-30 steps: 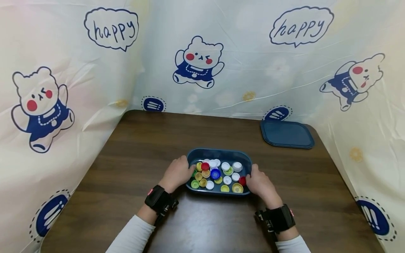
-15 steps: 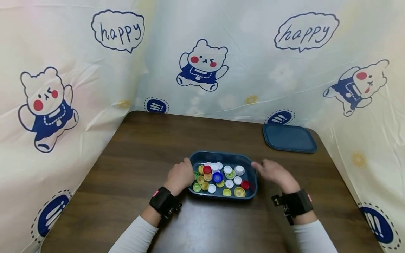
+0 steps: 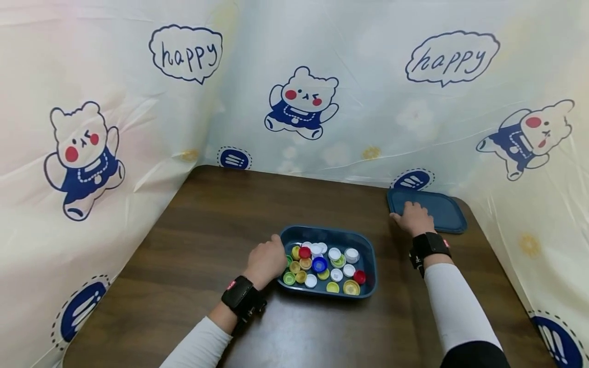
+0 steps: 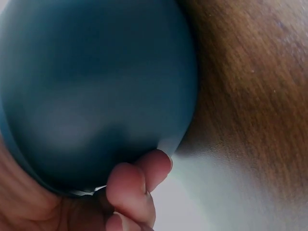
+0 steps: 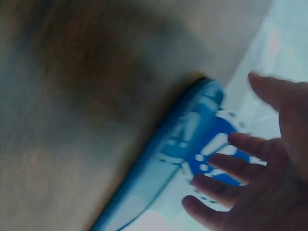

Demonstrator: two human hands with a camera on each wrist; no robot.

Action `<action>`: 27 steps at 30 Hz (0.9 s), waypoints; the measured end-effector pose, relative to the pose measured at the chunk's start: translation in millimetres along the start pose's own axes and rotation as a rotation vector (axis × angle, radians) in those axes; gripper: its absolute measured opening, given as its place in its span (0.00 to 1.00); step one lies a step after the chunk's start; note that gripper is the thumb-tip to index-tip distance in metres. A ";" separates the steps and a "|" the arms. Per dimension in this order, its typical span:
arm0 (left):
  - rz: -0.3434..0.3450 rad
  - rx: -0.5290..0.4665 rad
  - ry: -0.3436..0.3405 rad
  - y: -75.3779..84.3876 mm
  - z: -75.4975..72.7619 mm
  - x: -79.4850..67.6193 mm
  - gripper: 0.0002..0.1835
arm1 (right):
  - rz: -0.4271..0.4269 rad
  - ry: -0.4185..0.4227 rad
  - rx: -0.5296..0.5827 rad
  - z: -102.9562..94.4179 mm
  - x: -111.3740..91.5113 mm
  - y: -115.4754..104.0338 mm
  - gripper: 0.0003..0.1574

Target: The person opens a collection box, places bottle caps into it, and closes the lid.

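Note:
A dark blue rectangular box [image 3: 331, 232] without a cover stands on the table, holding several plastic bottle caps [image 3: 319, 264] in white, yellow, green, red and blue. My left hand [image 3: 266, 261] grips the box's left end; in the left wrist view, its curled fingers [image 4: 127, 187] lie against the blue wall [image 4: 96, 86] near the rim. At the back right lies a flat dark blue lid [image 3: 444, 210]. Over its near left part is my right hand [image 3: 415, 219], and the right wrist view shows that hand's fingers [image 5: 236, 166] spread, with nothing in them and apart from the lid.
A brown wooden table [image 3: 221, 214] carries everything. Pale printed cloth [image 3: 359, 102] with cartoon bears hangs along the back and both sides, close to the lid's far edge. Black straps with cameras sit on both wrists.
My right hand has let go of the box's right end and moved away to the back right, over the lid. My left hand stays at the box's left end. The head view has shifted slightly.

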State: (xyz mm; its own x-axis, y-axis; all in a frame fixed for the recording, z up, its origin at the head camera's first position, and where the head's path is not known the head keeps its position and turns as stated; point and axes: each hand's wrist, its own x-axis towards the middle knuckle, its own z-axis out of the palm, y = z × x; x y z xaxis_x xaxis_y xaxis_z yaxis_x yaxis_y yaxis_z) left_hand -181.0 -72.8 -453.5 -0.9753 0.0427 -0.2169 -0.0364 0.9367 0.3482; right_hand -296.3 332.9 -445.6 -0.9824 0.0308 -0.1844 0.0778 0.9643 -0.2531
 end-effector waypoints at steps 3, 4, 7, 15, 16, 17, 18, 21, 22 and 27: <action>-0.004 -0.009 -0.004 0.5 3.1 -2.0 0.16 | 0.007 -0.031 -0.022 10.7 8.9 9.2 0.54; -0.003 -0.011 -0.005 0.8 3.7 -2.6 0.16 | 0.015 -0.047 -0.026 14.0 10.8 11.6 0.55; 0.007 -0.019 -0.008 1.5 5.0 -4.8 0.16 | 0.028 -0.062 -0.057 21.0 13.1 15.2 0.52; 0.015 -0.032 0.008 1.9 8.1 -7.5 0.16 | -0.121 -0.051 -0.179 20.8 15.2 16.7 0.26; 0.013 -0.033 0.007 1.5 8.8 -7.6 0.17 | -0.141 -0.057 -0.190 19.7 15.2 16.9 0.25; 0.014 -0.036 0.006 1.2 9.2 -7.6 0.17 | -0.158 -0.062 -0.207 18.7 15.1 17.1 0.24; 0.017 -0.040 0.008 0.6 9.4 -7.5 0.17 | -0.171 -0.059 -0.220 17.3 14.9 17.1 0.24; 0.025 -0.043 0.020 -1.2 8.0 -6.8 0.16 | -0.212 0.014 -0.280 11.1 13.6 15.2 0.27; 0.025 -0.042 0.024 -1.8 7.0 -6.3 0.15 | -0.224 0.049 -0.295 8.0 12.9 13.8 0.28; 0.028 -0.045 0.040 -5.0 2.8 -3.7 0.14 | -0.254 0.203 -0.377 -13.0 5.5 8.9 0.15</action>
State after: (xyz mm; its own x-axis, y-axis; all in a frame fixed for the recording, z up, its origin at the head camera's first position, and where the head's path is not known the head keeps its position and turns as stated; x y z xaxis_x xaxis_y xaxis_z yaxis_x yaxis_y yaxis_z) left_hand -176.7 -76.7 -457.0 -0.9840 0.0540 -0.1699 -0.0177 0.9188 0.3943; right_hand -303.2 345.1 -436.5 -0.9785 -0.2032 0.0367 -0.1986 0.9747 0.1021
